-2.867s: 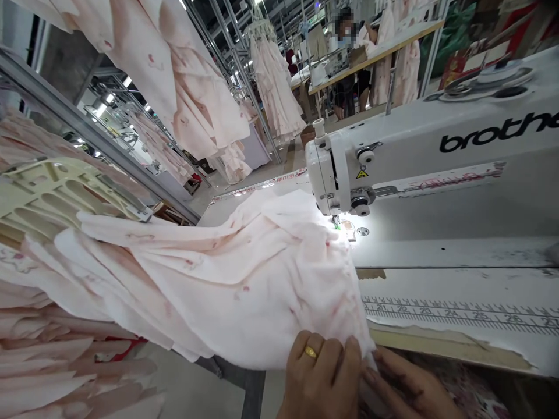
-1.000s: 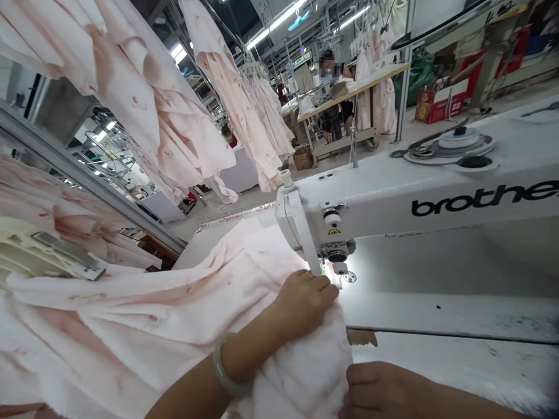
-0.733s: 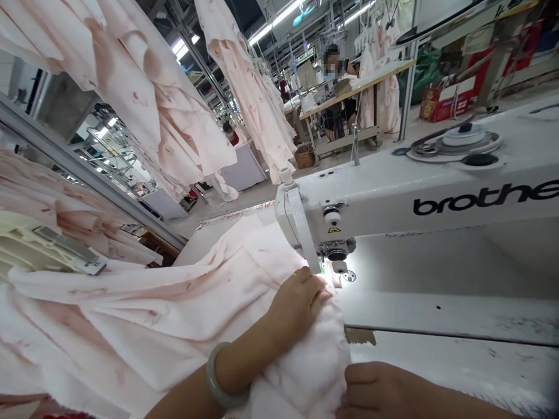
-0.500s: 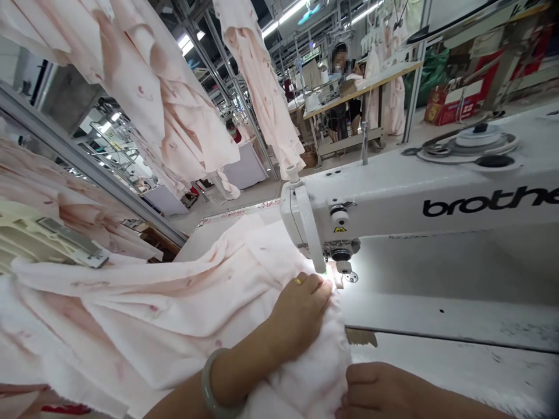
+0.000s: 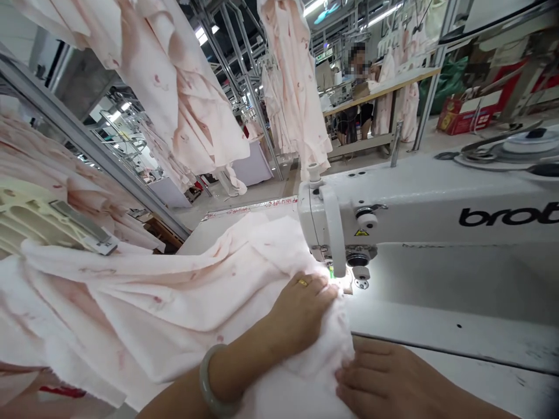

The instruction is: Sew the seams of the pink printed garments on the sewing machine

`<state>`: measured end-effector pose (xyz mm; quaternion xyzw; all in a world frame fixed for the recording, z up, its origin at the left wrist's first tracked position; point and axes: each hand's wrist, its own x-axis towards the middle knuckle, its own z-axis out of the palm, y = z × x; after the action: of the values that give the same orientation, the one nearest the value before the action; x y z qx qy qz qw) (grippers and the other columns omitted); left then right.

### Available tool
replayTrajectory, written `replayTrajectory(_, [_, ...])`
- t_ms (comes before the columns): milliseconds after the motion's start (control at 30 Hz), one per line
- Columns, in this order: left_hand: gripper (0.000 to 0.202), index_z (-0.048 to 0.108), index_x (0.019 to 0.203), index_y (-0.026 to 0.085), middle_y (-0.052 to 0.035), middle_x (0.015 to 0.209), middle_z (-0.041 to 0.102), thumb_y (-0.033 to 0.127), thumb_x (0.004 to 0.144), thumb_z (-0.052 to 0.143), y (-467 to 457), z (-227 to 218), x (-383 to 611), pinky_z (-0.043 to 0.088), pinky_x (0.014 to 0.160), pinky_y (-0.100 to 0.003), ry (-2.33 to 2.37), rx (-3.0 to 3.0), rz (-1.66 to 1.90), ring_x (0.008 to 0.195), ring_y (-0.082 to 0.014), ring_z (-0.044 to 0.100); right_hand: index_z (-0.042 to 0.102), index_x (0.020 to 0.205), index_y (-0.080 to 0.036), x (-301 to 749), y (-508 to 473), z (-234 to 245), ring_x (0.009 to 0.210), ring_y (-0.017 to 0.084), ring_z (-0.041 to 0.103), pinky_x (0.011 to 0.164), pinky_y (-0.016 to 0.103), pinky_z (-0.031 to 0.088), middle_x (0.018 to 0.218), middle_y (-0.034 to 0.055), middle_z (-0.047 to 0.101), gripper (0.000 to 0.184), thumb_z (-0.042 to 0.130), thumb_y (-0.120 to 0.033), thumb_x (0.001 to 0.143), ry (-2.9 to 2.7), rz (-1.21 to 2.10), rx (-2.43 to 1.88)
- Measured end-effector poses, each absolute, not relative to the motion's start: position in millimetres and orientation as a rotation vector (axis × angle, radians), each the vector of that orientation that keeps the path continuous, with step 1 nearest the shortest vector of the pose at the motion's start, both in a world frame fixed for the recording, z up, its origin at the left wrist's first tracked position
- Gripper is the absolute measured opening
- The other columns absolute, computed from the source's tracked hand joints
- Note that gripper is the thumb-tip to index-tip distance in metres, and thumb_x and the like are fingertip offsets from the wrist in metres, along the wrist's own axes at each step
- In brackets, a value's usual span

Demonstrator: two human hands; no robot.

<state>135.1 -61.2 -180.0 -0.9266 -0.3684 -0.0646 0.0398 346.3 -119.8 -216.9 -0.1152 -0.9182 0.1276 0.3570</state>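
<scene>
A pale pink fleecy fabric [image 5: 174, 308] with small reddish prints spreads over the sewing table and runs up to the needle area of a white sewing machine [image 5: 419, 201]. Close in front of the lit needle area, my left hand [image 5: 301, 314] lies on the fabric, its fingers curled and pressed together on the edge. My right hand [image 5: 384, 378] is nearer to me, at the fabric's right edge, with fingers closed on it; its thumb is hidden. The fabric and my left fingers partly cover the presser foot.
Pink garments [image 5: 183, 87] hang above on the left and centre. Cream plastic hangers [image 5: 39, 218] sit at the left, beside a metal rail [image 5: 87, 139]. Behind the machine, a person [image 5: 358, 70] is at another worktable [image 5: 384, 90]. A red box [image 5: 469, 113] stands on the floor.
The view has shifted, so the machine appears farther right. My right hand has moved up along the fabric's edge, closer to the needle area. My left hand stays by the needle.
</scene>
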Motion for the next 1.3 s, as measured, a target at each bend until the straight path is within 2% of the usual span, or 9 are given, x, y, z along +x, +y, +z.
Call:
replayTrajectory(200, [0.023, 0.066, 0.121, 0.016, -0.0109, 0.128, 0.075, 0.009, 0.101, 0.056, -51.5, -175.1, 134.8, 0.048, 0.117, -0.049, -1.221, -2.783, -0.157, 0.123, -0.0276, 0.068, 0.073, 0.111, -0.019, 350.1, -113.7, -210.6, 0.078, 0.018, 0.069, 0.089, 0.032, 0.053, 0.085, 0.0042, 0.077, 0.038, 0.036, -0.007, 0.112, -2.345, 0.217, -0.353])
replayTrajectory(333, [0.014, 0.067, 0.109, 0.018, -0.0119, 0.112, 0.073, 0.020, 0.105, 0.054, -74.3, -168.3, 134.7, 0.057, 0.094, -0.049, -1.561, -2.538, -0.112, 0.106, -0.0315, 0.068, 0.075, 0.109, -0.016, 349.3, -116.9, -209.1, 0.092, 0.019, 0.072, 0.105, 0.034, 0.050, 0.095, 0.0062, 0.081, 0.046, 0.030, -0.008, 0.114, -2.280, 0.005, -0.319])
replayTrajectory(433, [0.015, 0.066, 0.114, 0.019, -0.0108, 0.117, 0.073, 0.024, 0.107, 0.054, -81.8, -166.8, 131.2, 0.058, 0.088, -0.045, -1.803, -2.532, -0.061, 0.103, -0.0298, 0.069, 0.077, 0.105, -0.016, 350.5, -120.3, -208.8, 0.094, 0.020, 0.073, 0.112, 0.036, 0.045, 0.098, 0.0057, 0.083, 0.052, 0.026, -0.005, 0.112, -2.250, -0.178, -0.319])
replayTrajectory(633, [0.024, 0.064, 0.127, 0.016, -0.0137, 0.130, 0.071, 0.021, 0.105, 0.058, -59.4, -167.4, 122.1, 0.057, 0.102, -0.050, -1.867, -2.549, -0.115, 0.116, -0.0320, 0.068, 0.074, 0.113, -0.016, 358.4, -114.8, -200.4, 0.082, 0.019, 0.072, 0.092, 0.035, 0.053, 0.093, 0.0067, 0.080, 0.041, 0.034, -0.005, 0.112, -2.382, -0.052, -0.290])
replayTrajectory(733, [0.023, 0.066, 0.122, 0.016, -0.0154, 0.126, 0.071, 0.016, 0.101, 0.057, -62.6, -162.2, 119.2, 0.059, 0.099, -0.055, -1.752, -2.525, -0.127, 0.115, -0.0353, 0.067, 0.071, 0.109, -0.017, 358.8, -110.6, -196.9, 0.077, 0.018, 0.068, 0.082, 0.033, 0.052, 0.086, 0.0052, 0.076, 0.036, 0.036, -0.008, 0.114, -2.431, 0.083, -0.278])
replayTrajectory(800, [0.023, 0.066, 0.122, 0.017, -0.0161, 0.127, 0.070, 0.015, 0.102, 0.054, -72.2, -158.5, 118.6, 0.059, 0.099, -0.055, -1.590, -2.578, -0.244, 0.117, -0.0346, 0.066, 0.070, 0.107, -0.018, 358.1, -109.3, -197.2, 0.077, 0.018, 0.067, 0.081, 0.034, 0.051, 0.085, 0.0047, 0.074, 0.036, 0.036, -0.009, 0.115, -2.447, 0.126, -0.284])
replayTrajectory(967, [0.028, 0.062, 0.131, 0.014, -0.0157, 0.137, 0.069, 0.028, 0.112, 0.048, -90.3, -166.3, 121.7, 0.053, 0.116, -0.047, -0.995, -2.973, -0.506, 0.132, -0.0301, 0.062, 0.072, 0.109, -0.017, 357.3, -109.1, -202.0, 0.079, 0.019, 0.066, 0.081, 0.034, 0.051, 0.086, 0.0049, 0.074, 0.037, 0.036, -0.007, 0.113, -2.424, 0.142, -0.279])
replayTrajectory(1133, [0.038, 0.061, 0.140, 0.008, -0.0173, 0.131, 0.072, 0.028, 0.113, 0.042, -81.7, -189.2, 121.5, 0.053, 0.116, -0.048, -0.913, -3.026, -0.536, 0.126, -0.0315, 0.066, 0.073, 0.108, -0.019, 357.5, -107.1, -210.1, 0.078, 0.019, 0.069, 0.083, 0.034, 0.053, 0.086, 0.0055, 0.076, 0.036, 0.039, -0.007, 0.112, -2.412, 0.163, -0.294])
replayTrajectory(1300, [0.038, 0.060, 0.143, 0.012, -0.0182, 0.137, 0.071, 0.026, 0.112, 0.043, -53.2, -195.9, 119.7, 0.050, 0.117, -0.052, -0.895, -3.053, -0.485, 0.132, -0.0324, 0.064, 0.076, 0.106, -0.022, 358.2, -93.1, -217.6, 0.070, 0.018, 0.069, 0.079, 0.033, 0.055, 0.081, 0.0038, 0.077, 0.039, 0.039, -0.008, 0.111, -2.379, 0.164, -0.391])
